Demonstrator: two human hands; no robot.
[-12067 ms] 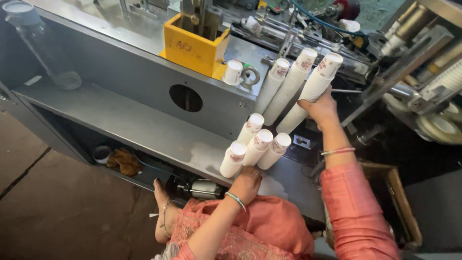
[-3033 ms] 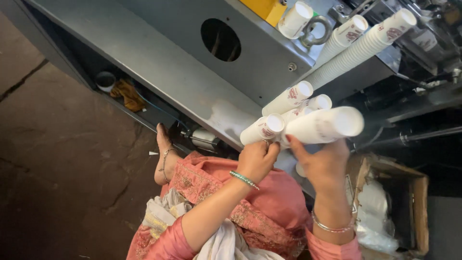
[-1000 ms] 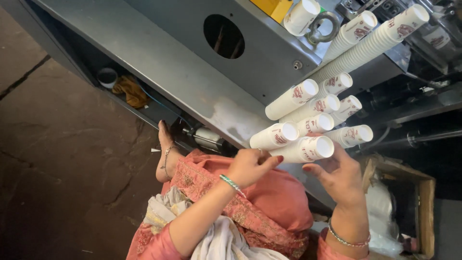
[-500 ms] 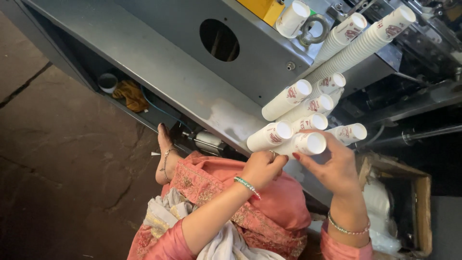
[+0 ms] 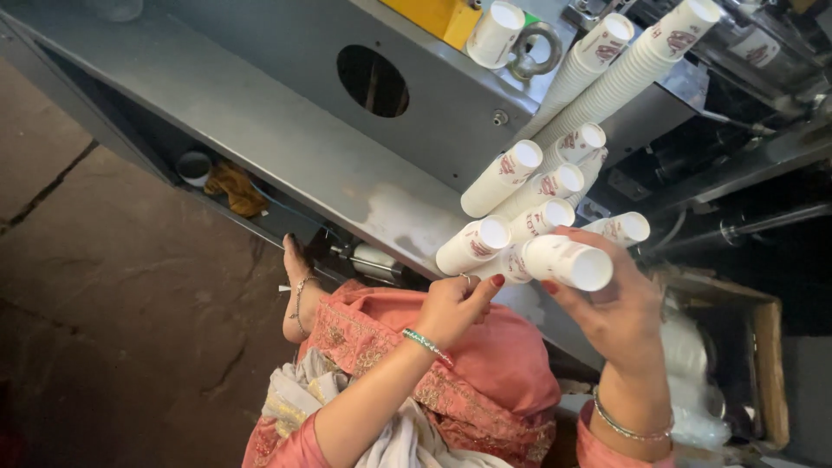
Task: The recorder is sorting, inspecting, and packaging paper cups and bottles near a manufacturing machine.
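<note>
Stack bases hidden behind hands; box point(image 5: 767, 347) at 4 o'clock cut off by frame edge. Right hand point(image 5: 620, 308) raised, palm up, fingers curled round white cup stack point(image 5: 568, 262). Left hand point(image 5: 455, 308) fingertips pinching base of next stack point(image 5: 472, 245). More stacks point(image 5: 546, 186) fan toward 1 o'clock over grey shelf point(image 5: 260, 130).

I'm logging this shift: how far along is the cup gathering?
Done: several cup stacks lie bunched on the metal shelf. In hand: the right hand grips one stack, and the left hand steadies the bunch's near ends. Left: two long stacks sit on the machine's chutes, untouched.
</note>
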